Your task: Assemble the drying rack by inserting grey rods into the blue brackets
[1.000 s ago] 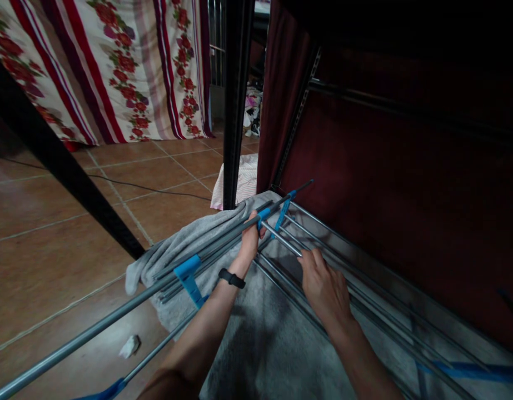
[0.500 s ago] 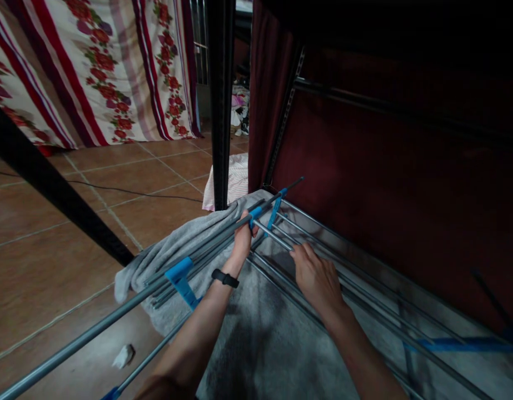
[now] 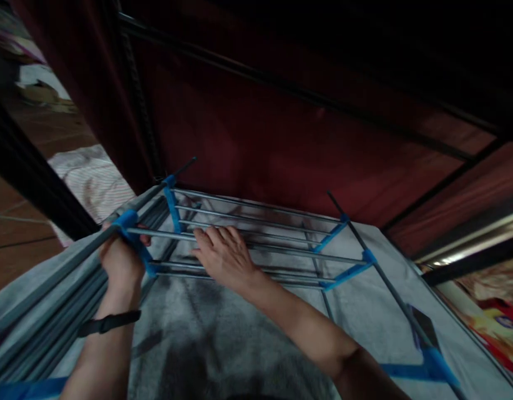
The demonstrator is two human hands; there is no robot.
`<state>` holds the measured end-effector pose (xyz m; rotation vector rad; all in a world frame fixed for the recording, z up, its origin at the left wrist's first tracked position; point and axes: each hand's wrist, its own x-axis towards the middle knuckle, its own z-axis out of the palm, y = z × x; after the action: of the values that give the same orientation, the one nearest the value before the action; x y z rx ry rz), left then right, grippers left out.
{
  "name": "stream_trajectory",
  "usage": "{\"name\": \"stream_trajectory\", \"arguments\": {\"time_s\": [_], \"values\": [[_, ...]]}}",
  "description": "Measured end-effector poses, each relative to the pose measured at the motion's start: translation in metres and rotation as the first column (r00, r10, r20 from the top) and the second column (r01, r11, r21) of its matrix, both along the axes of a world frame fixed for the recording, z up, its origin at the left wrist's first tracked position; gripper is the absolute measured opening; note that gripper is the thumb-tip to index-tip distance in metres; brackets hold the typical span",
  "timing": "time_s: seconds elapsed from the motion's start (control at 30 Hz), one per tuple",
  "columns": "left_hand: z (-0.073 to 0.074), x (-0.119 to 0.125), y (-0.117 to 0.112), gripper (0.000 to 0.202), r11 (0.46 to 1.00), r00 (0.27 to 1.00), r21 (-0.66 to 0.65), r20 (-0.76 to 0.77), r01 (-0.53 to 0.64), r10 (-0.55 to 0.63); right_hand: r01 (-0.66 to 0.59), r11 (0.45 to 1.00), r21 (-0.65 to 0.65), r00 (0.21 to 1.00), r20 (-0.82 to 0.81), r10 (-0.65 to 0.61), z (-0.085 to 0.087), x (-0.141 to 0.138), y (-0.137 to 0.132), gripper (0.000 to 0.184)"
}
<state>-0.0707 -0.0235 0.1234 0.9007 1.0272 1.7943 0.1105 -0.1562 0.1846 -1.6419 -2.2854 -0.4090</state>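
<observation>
A rack of grey metal tubes with blue plastic connectors [image 3: 351, 273] stands on a grey blanket [image 3: 198, 328]. At its left end my left hand [image 3: 121, 261] is closed around a corner, where a blue connector [image 3: 128, 218] joins the long tubes; part of the fingers is hidden behind it. My right hand [image 3: 227, 256] lies over the front upper tube [image 3: 306, 253], its fingers curled round it near the left end. Several more grey tubes [image 3: 76, 314] run side by side below my left hand towards the lower left. A dark band circles my left wrist.
A dark red cloth [image 3: 260, 150] hangs behind the rack, with dark metal bars in front. A black post [image 3: 35, 172] rises at the left beside a striped cloth [image 3: 93, 178]. A dark flat object [image 3: 423, 328] lies by the right tube. Colourful fabric [image 3: 498, 328] shows far right.
My view has swung right and down, bringing the rack's right end into sight and the floral curtain out of it. Both hands keep their hold on the rack.
</observation>
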Motion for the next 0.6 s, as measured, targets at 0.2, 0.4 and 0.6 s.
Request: {"name": "stream_trajectory", "arguments": {"time_s": [0.2, 0.4, 0.6], "values": [[-0.001, 0.001, 0.01, 0.032, 0.999, 0.999, -0.029, 0.046, -0.023, 0.025, 0.014, 1.0, -0.02, 1.0, 0.022, -0.013, -0.008, 0.004, 0.0, 0.028], [0.008, 0.005, 0.004, 0.04, 0.998, 0.999, -0.065, 0.026, -0.02, 0.021, 0.019, 0.999, -0.031, 1.0, -0.002, -0.02, -0.011, 0.005, 0.008, 0.025], [0.008, 0.005, 0.006, 0.04, 0.995, 0.997, -0.091, -0.061, -0.046, 0.041, 0.019, 0.999, -0.034, 0.999, 0.044, -0.018, -0.012, 0.005, -0.001, 0.029]]}}
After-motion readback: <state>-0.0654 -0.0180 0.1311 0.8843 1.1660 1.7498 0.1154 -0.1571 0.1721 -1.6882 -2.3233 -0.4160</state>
